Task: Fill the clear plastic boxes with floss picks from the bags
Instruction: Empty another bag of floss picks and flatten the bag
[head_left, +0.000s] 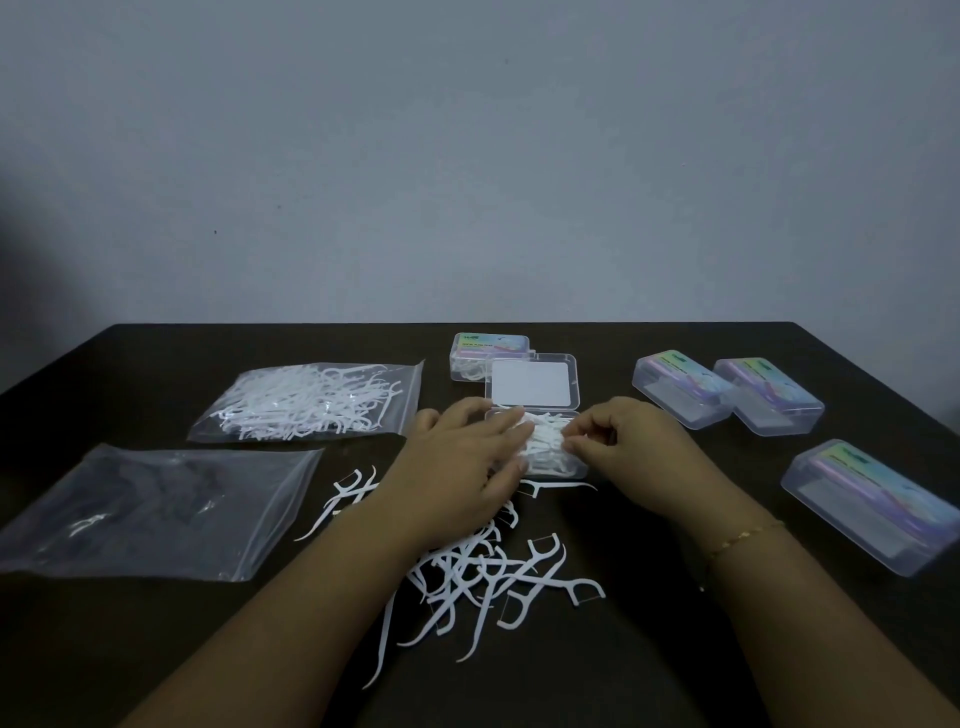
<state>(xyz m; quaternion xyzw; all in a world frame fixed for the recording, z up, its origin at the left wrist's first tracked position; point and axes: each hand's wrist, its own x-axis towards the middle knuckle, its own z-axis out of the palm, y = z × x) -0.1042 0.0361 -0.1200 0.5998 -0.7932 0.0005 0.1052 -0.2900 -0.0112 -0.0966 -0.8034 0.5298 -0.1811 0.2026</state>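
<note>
An open clear plastic box (574, 470) lies mid-table with its lid (532, 383) folded back; white floss picks fill its base. My left hand (462, 467) lies flat on the box's left side, fingers straight on the picks. My right hand (618, 436) is at the box's right edge, its curled fingertips pinching picks in the box. A loose heap of floss picks (483, 571) lies on the table below my hands. A full bag of picks (311, 402) lies at the back left. In front of it lies a nearly empty bag (156, 514).
A closed labelled box (488, 353) stands behind the open lid. Two closed boxes (680, 387) (769, 395) sit at the back right and a third (878, 504) near the right edge. The dark table (675, 649) ends at a grey wall.
</note>
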